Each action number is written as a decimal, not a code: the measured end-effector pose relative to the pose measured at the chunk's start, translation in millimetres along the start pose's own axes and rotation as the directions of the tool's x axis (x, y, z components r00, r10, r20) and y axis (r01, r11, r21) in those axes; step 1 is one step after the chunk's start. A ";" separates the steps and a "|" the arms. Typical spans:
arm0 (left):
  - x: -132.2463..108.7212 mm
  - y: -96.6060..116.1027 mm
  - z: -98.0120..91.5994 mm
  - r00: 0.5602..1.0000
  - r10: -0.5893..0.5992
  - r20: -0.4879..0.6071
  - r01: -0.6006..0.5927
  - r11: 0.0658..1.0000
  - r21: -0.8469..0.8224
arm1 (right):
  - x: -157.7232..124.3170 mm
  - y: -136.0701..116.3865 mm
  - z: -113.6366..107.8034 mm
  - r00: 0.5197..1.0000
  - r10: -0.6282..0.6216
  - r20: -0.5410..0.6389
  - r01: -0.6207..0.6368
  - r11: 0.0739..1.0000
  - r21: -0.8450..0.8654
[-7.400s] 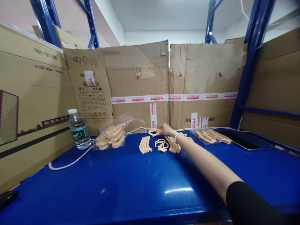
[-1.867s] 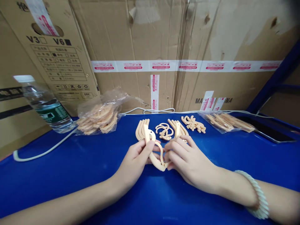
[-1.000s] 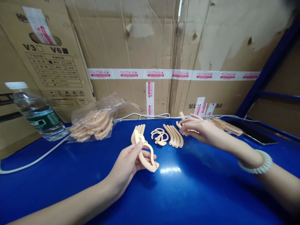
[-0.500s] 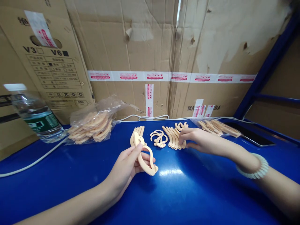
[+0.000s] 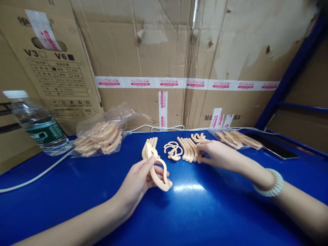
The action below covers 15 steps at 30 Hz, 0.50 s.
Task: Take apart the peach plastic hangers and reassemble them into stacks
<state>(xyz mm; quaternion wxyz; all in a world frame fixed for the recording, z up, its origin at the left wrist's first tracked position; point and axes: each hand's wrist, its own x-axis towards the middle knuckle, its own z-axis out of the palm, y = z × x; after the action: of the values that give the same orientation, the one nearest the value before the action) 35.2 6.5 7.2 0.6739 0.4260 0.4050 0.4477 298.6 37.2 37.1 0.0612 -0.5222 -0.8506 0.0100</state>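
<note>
Peach plastic part (image 5: 158,173) sits gripped in the left hand (image 5: 138,179). I see the index finger (image 5: 148,161) laid along its upper end and the other fingers closed around its middle, so the part is held tilted just above the blue table (image 5: 205,212), with its lower end close to the surface. On the right hand (image 5: 216,156) the fingertips (image 5: 200,154) are bunched together on the near end of a row of curved strips (image 5: 187,153); from here I cannot tell whether one strip is gripped or only touched. A pale bead bracelet (image 5: 269,182) rings that wrist. Between the hands lies a small heap of rings (image 5: 173,150), with a second row of strips (image 5: 151,145) just behind the held part and a few hooks (image 5: 198,137) beyond the right fingertips. Farther out, a clear bag (image 5: 102,133) of like parts lies to the left, near a water bottle (image 5: 38,124) and a white cable (image 5: 38,176). Another bag (image 5: 239,139) and a phone (image 5: 278,149) lie to the right, with cardboard boxes (image 5: 153,51) behind.
</note>
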 end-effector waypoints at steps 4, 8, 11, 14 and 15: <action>0.7 0.3 -0.7 1.000 0.002 0.019 -0.002 1.000 -0.011 | -1.4 -7.3 4.1 0.993 -0.034 -0.109 0.029 0.998 -0.049; -0.1 -3.8 -1.4 0.992 0.041 0.118 -0.049 0.997 0.061 | -10.3 -39.2 11.2 0.890 -0.331 -0.315 0.339 0.940 -0.029; 0.4 -9.3 -2.3 0.978 0.106 0.181 -0.127 0.986 0.111 | -17.9 -64.6 19.6 0.783 -0.531 -0.324 0.538 0.840 -0.078; 1.9 -13.1 -3.4 0.963 0.173 0.207 -0.213 0.959 0.187 | -21.5 -75.5 27.0 0.744 -0.586 -0.320 0.573 0.807 -0.147; 2.1 -13.6 -3.6 0.959 0.190 0.208 -0.233 0.950 0.209 | -21.9 -76.2 28.2 0.739 -0.590 -0.326 0.570 0.805 -0.164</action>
<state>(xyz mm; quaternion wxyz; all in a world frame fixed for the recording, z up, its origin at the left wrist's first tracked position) 35.9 6.0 -7.0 0.6023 0.5825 0.3416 0.4258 237.6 -15.5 13.2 0.2027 -0.2255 -0.9442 -0.1282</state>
